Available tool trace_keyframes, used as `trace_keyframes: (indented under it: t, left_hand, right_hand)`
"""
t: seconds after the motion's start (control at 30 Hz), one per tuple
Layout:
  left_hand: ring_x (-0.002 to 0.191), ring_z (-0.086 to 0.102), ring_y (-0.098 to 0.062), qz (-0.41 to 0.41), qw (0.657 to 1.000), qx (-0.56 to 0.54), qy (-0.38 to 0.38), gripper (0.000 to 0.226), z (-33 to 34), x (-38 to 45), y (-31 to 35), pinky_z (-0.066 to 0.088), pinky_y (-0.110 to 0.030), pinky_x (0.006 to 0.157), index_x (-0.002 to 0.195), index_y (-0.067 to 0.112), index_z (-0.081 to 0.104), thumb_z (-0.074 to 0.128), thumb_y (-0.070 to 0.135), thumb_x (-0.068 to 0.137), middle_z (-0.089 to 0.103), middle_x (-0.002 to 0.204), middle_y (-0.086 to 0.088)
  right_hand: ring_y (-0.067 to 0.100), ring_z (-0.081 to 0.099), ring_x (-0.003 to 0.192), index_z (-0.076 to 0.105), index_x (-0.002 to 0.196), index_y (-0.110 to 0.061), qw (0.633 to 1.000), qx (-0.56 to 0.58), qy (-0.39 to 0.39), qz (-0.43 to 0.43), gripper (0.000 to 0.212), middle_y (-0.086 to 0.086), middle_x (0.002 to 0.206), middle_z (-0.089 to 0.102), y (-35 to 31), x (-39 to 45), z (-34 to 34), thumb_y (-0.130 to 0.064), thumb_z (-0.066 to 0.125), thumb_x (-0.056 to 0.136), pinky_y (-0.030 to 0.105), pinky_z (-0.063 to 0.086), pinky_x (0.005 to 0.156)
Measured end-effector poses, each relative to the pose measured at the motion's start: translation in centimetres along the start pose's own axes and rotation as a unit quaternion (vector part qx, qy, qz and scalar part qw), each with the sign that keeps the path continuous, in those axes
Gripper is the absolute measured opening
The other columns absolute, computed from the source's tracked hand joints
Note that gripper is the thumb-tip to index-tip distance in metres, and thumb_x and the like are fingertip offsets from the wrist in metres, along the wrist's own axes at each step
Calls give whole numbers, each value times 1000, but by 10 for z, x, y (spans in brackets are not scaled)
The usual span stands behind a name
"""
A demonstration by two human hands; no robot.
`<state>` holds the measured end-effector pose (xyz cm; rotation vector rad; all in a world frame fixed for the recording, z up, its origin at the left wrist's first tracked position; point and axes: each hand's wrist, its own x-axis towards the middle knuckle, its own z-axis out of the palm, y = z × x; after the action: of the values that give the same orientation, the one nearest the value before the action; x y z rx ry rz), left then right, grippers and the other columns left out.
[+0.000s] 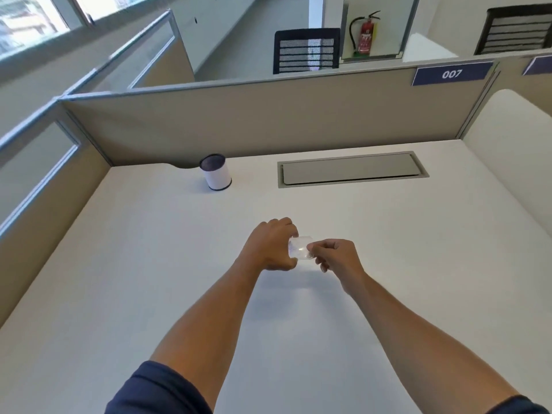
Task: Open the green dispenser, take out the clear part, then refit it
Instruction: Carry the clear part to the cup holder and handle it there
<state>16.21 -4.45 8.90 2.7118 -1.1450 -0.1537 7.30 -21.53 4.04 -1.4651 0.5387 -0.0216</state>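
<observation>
You can read just one marking: "007" in white numerals on a dark blue plate (pixel 452 74) fixed at the top right of the partition (pixel 268 121) facing you. A second blue plate (pixel 537 64) farther right is cut off. The fire extinguisher (pixel 365 34) carries print too small to read.

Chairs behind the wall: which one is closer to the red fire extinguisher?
The left chair, right beside the fire extinguisher. The other chair sits far off at the right edge.
</observation>
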Motion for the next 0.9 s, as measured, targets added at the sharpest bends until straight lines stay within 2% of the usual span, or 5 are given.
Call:
trace_keyframes:
  t: [0.23,0.4,0.6,0.73,0.9]
  left_hand:
    - [103,57,-20,-17,999,-1,50,59,-15,29,-53,51,-33,86,124,25,63,73,47,70,64,119,7]
    - [112,56,-21,-76,984,-34,156,63,-15,34,-87,52,-37,91,131,19,58,71,41,74,60,128,5]
    - [118,57,-22,-212,925,-144,280,53,-15,45,-123,50,-37,98,129,12,60,73,26,79,62,127,0]
    - [123,53,-28,-302,891,-164,297,56,-12,60,-150,46,-39,100,133,9,56,75,23,82,57,132,-5]
    - [123,51,-31,-404,835,-207,310,62,-11,78,-190,48,-45,98,130,8,54,81,30,78,55,131,-8]
  right_hand:
    - [20,64,60,77,83,6,999,34,8,-3,8,11,68,72,-28,54,39,-3,75,83,25,57,59]
    - [19,69,61,77,76,-1,997,77,28,-6,9,10,66,73,-45,89,63,-6,79,84,23,61,62]
    - [18,72,60,78,79,-1,995,89,41,-15,7,11,68,75,-75,131,92,-7,81,81,24,62,64]
    - [18,70,55,73,76,2,995,85,43,-19,10,11,64,73,-94,156,111,-5,80,80,23,61,60]
    - [17,68,50,70,71,-1,995,73,54,-31,11,8,57,70,-111,186,143,-2,78,79,26,63,60]
